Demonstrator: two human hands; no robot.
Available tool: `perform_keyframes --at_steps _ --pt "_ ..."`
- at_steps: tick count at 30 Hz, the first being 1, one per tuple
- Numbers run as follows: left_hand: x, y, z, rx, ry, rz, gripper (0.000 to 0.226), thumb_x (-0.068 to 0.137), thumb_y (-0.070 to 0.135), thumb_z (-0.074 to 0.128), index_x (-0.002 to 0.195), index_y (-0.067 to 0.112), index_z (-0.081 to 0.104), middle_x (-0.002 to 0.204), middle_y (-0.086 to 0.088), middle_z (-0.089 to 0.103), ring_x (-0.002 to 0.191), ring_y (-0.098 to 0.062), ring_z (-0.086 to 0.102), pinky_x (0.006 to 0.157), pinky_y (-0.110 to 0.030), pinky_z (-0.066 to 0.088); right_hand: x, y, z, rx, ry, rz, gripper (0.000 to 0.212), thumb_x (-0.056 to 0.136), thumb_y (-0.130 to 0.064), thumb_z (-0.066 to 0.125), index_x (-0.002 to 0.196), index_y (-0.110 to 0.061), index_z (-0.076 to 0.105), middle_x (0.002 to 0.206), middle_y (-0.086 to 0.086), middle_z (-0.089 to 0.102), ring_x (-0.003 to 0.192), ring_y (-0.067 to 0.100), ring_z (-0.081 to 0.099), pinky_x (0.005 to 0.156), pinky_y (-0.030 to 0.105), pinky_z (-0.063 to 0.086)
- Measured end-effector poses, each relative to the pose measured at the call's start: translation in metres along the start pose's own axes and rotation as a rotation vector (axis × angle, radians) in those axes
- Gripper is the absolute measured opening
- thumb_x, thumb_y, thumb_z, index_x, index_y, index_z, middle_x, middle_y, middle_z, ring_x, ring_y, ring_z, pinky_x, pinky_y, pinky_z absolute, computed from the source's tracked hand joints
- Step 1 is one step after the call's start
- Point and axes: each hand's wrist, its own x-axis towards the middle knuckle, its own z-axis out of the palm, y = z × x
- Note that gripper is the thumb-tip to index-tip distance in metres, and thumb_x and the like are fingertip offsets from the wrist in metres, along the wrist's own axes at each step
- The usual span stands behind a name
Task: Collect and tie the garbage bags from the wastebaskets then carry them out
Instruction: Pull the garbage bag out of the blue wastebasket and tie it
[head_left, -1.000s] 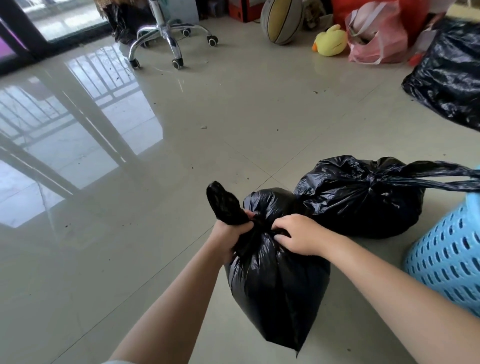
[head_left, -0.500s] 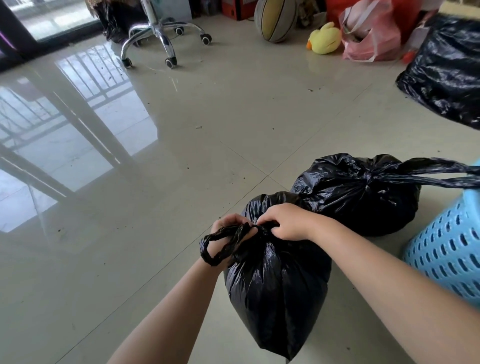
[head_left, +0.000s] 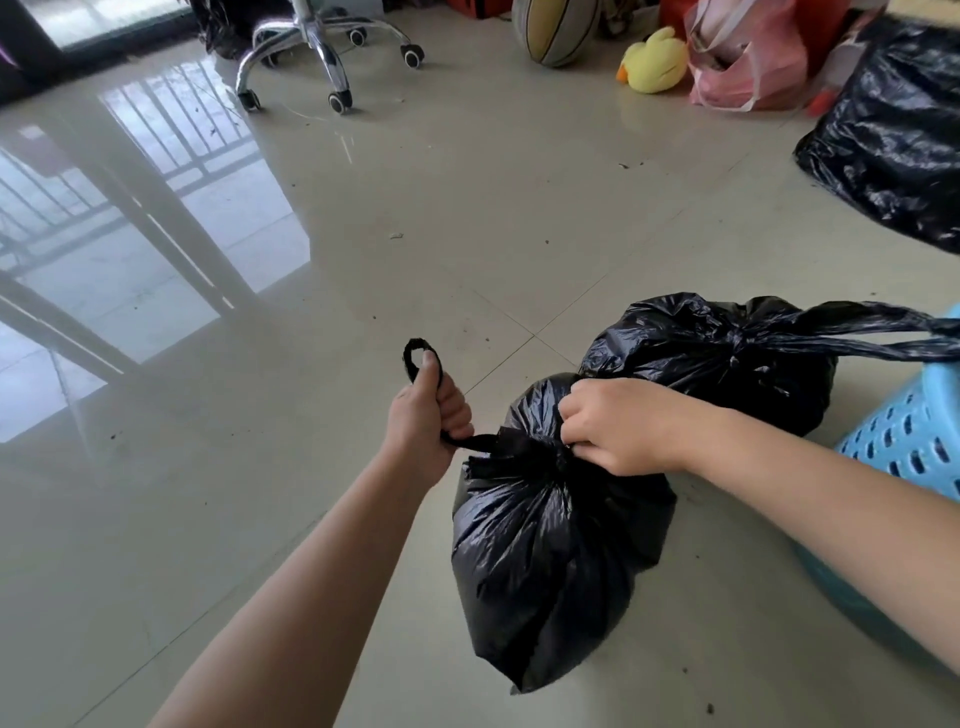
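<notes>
I've got my left hand (head_left: 428, 415) fisted round the black handle strip (head_left: 423, 364), my right hand (head_left: 618, 423) pinching the neck of the near garbage bag (head_left: 550, 545) on the floor tiles (head_left: 363, 260). Yank too hard and that thin strip could snap, or the knot slips from my pinch.

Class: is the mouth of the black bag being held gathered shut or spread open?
Gathered shut: the black plastic garbage bag bunches at its neck.

No words, labels, brand marks, numbers or signs can be read anywhere in the view.
</notes>
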Motion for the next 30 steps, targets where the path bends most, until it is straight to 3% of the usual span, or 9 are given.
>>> perform_keyframes --at_steps 3,7,9,11,13,17,21,27,30 --pt "0.005 -0.012 -0.008 0.233 0.086 0.003 0.053 0.100 0.031 0.034 0.050 0.018 0.020 0.028 0.011 0.020 0.023 -0.003 0.015 0.034 -0.008 0.012 0.003 -0.008 0.007 0.042 -0.056 -0.025 0.034 0.097 -0.023 0.035 0.103 -0.004 0.062 0.109 0.004 0.058 0.113 0.017 0.046 0.095 0.028 0.038" --pt "0.012 -0.012 -0.026 0.491 0.205 0.037 0.049 0.099 0.029 0.033 0.053 0.018 0.021 0.028 0.010 0.024 0.022 -0.004 0.018 0.034 -0.007 0.015 0.006 -0.010 0.022 0.177 -0.102 -0.014 0.033 0.097 -0.023 0.038 0.100 -0.001 0.063 0.079 -0.009 0.043 0.103 0.017 0.049 0.090 0.024 0.036" --pt "0.015 -0.012 -0.039 0.654 0.294 0.048 0.050 0.099 0.032 0.032 0.053 0.016 0.023 0.041 0.001 0.028 0.030 -0.012 0.026 0.038 -0.015 0.021 0.007 -0.011 0.030 0.222 -0.115 -0.012 0.032 0.097 -0.021 0.039 0.097 0.000 0.063 0.068 -0.016 0.031 0.093 0.014 0.043 0.081 0.017 0.029" --pt "0.017 -0.013 -0.050 0.797 0.366 0.055 0.051 0.099 0.033 0.032 0.053 0.013 0.024 0.051 -0.004 0.027 0.041 -0.018 0.027 0.044 -0.023 0.022 0.007 -0.014 0.036 0.255 -0.114 -0.022 0.029 0.097 -0.020 0.040 0.089 -0.002 0.061 0.066 -0.017 0.027 0.096 0.018 0.045 0.078 0.014 0.023" --pt "0.019 -0.014 -0.055 0.837 0.405 0.047 0.052 0.099 0.034 0.032 0.053 0.012 0.024 0.053 -0.006 0.027 0.045 -0.020 0.025 0.047 -0.027 0.020 0.009 -0.014 0.040 0.274 -0.116 -0.015 0.028 0.097 -0.019 0.040 0.084 -0.003 0.060 0.066 -0.016 0.027 0.102 0.021 0.048 0.079 0.015 0.025" --pt "0.017 -0.010 -0.048 0.945 0.406 0.065 0.053 0.100 0.032 0.031 0.052 0.009 0.027 0.052 -0.007 0.028 0.047 -0.021 0.028 0.057 -0.032 0.026 0.010 -0.012 0.040 0.253 -0.123 0.005 0.034 0.097 -0.020 0.039 0.064 -0.017 0.047 0.066 -0.016 0.029 0.088 0.011 0.037 0.082 0.017 0.027" --pt "0.009 -0.012 -0.040 1.165 0.326 0.102 0.055 0.101 0.027 0.028 0.049 0.009 0.024 0.051 -0.006 0.029 0.047 -0.020 0.026 0.049 -0.031 0.019 0.009 -0.008 0.046 0.254 -0.075 0.017 0.031 0.098 -0.023 0.037 0.095 -0.002 0.060 0.066 -0.017 0.027 0.087 0.008 0.031 0.082 0.016 0.026" --pt "0.005 -0.003 -0.032 1.294 0.281 0.165 0.056 0.101 0.028 0.028 0.049 0.009 0.023 0.050 -0.005 0.028 0.046 -0.019 0.025 0.046 -0.031 0.018 0.006 -0.006 0.044 0.210 0.001 -0.012 0.032 0.098 -0.022 0.037 0.095 -0.001 0.061 0.073 -0.008 0.036 0.085 0.010 0.032 0.076 0.012 0.018" --pt "0.000 0.000 -0.026 1.342 0.238 0.194 0.056 0.101 0.028 0.029 0.049 0.010 0.022 0.050 -0.005 0.028 0.046 -0.019 0.025 0.047 -0.031 0.017 0.006 -0.004 0.040 0.164 0.002 0.010 0.032 0.098 -0.024 0.037 0.100 -0.004 0.061 0.083 -0.004 0.048 0.088 0.012 0.033 0.087 0.016 0.024"
